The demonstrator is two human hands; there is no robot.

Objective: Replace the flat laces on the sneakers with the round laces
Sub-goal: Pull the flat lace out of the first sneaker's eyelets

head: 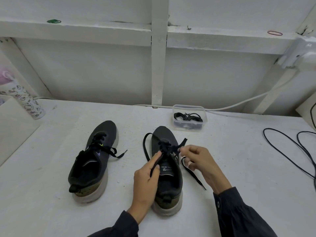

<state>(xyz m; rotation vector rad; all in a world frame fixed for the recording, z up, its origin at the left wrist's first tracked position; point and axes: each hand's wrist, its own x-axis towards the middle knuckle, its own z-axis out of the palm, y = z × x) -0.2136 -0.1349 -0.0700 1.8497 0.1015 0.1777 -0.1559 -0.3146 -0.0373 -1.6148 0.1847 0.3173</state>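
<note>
The flat lace [194, 176] is threaded through the lower eyelets of the shoe [171, 183] that stands right in front of the person, heel towards them and toe pointing away, so its long axis runs straight out from the body. We see the bow undone: one loose end loops out on the shoe's left side and the other trails over the table [51, 194] on its right. Both hands are at the throat of the shoe. The left hand [147, 182] pinches one strand between thumb and forefinger, the forefinger lying along it up to the crossings. The right hand [198, 159] pinches the other strand at its fingertips just right of the eyelets, the rest of its fingers loosely curled. We judge the unlacing barely begun, and the next pull must draw each strand sideways, across the shoe's axis, out of its eyelet; each hand is already nearest its own side. The other shoe [92, 168] sits to the left, well apart, parallel and laced with its bow loose. The round laces [188, 117] lie coiled in a clear box [188, 105] beyond the toe and a little right, nearer the right hand. Further out, dark cables [280, 151] curl at the right and a patterned bottle [29, 103] lies at the far left.
</note>
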